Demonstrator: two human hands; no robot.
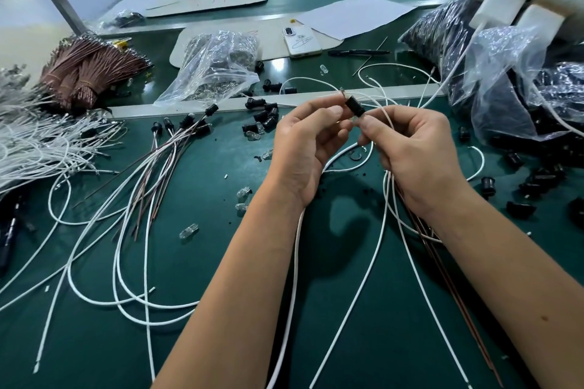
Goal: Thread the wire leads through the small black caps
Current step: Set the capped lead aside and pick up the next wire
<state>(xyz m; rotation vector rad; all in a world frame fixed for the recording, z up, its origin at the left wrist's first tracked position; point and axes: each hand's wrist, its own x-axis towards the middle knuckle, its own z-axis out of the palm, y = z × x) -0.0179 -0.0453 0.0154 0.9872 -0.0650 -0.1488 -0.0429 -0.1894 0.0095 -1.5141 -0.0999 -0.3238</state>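
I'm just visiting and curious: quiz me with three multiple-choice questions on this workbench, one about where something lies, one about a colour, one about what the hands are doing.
1. Where does the white phone lie?
A. beyond the hands, next to the sheet of paper
B. under the left forearm
C. on the bundle of brown wires

2. What colour is the table mat?
A. red
B. dark green
C. yellow

3. What is happening with the black cap?
A. it lies untouched on the mat
B. it sits inside a bag
C. both hands hold it up with white wire

Answers:
1 A, the phone rests by the paper.
2 B, the mat is dark green.
3 C, the left hand and right hand meet at the cap.
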